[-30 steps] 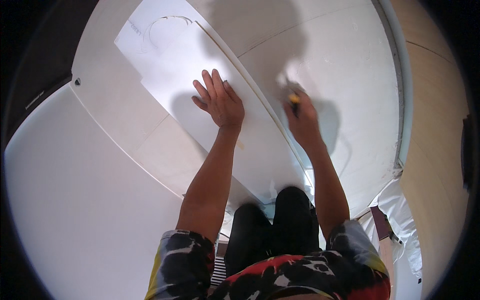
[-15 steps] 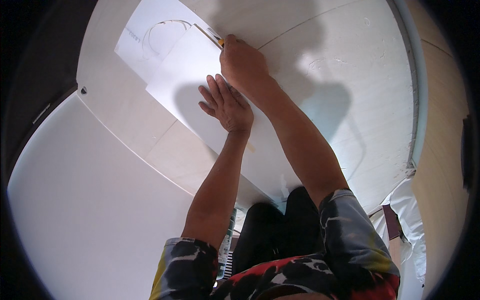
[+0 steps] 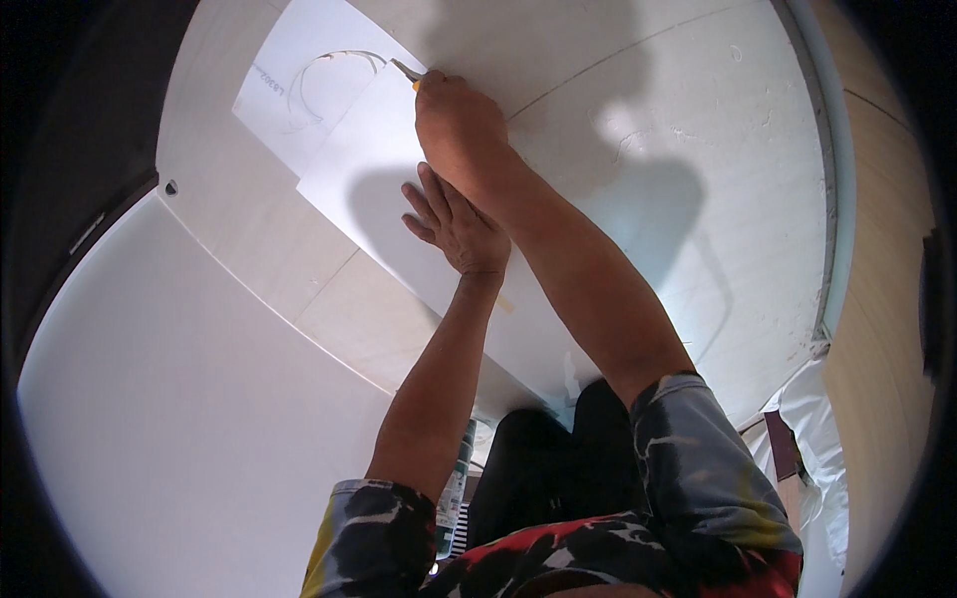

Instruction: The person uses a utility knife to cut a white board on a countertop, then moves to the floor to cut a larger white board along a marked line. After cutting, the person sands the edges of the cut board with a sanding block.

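Observation:
A long white sheet (image 3: 344, 159) lies across the pale work surface, over another white sheet (image 3: 267, 98) that sticks out at its far left end. My left hand (image 3: 454, 227) rests flat on the long sheet, fingers spread. Beyond it, my right hand (image 3: 462, 125) is closed round a utility knife (image 3: 406, 71) with some yellow on it. The blade points to the far left, by the sheet's far corner. Most of the knife's handle is hidden in my fist. Thin curled strips (image 3: 339, 56) lie beside the blade on the far sheet.
The pale surface (image 3: 688, 120) has a seam and some scratches, and a raised grey edge (image 3: 825, 179) bounds it on the right. A smooth white panel (image 3: 189, 399) fills the lower left. A bottle-like container (image 3: 454, 488) stands by my legs; crumpled white plastic (image 3: 812, 439) lies lower right.
My right hand has shifted left with the knife, and more of the blade shows at the sheet's far corner. My left hand stays pressed flat in about the same place.

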The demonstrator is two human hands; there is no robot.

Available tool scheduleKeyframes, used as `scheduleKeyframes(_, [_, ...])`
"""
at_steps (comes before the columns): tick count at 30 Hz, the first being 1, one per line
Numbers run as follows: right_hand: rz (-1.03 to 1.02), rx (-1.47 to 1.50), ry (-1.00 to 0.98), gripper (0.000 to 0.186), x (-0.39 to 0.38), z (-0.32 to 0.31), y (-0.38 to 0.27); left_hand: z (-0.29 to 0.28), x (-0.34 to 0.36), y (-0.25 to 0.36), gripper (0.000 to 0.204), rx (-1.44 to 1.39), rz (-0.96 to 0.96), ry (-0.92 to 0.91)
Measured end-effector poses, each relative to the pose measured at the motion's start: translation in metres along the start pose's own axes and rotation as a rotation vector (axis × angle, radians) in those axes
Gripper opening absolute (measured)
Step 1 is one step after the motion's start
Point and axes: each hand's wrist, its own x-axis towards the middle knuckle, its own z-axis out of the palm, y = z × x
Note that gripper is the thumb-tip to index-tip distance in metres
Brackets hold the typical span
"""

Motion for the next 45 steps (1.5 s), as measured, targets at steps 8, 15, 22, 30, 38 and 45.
scheduleKeyframes(8, [-0.005, 0.004, 0.000, 0.019, 0.008, 0.002, -0.001, 0.000, 0.002, 0.004, 0.067, 0.048, -0.008, -0.008])
scheduleKeyframes(15, [-0.019, 0.072, -0.071, 0.019, 0.013, -0.005, 0.003, -0.007, 0.000, 0.008, 0.057, 0.025, -0.019, 0.003])
scheduleKeyframes(22, [0.008, 0.055, -0.217, 0.019, 0.023, -0.022, 0.004, -0.004, 0.005, 0.011, 0.055, 0.052, 0.002, 0.032])
scheduleKeyframes(30, [0.059, 0.040, -0.294, 0.021, 0.000, -0.026, 0.013, -0.009, 0.004, 0.013, 0.053, 0.029, -0.003, 0.002])
scheduleKeyframes(38, [0.029, 0.068, -0.278, 0.024, -0.054, -0.024, 0.042, -0.005, 0.003, 0.012, 0.051, -0.024, 0.042, 0.090])
scheduleKeyframes(45, [0.096, 0.067, -0.283, 0.015, -0.123, -0.027, 0.070, -0.011, 0.007, 0.016, 0.050, -0.009, 0.050, 0.082])
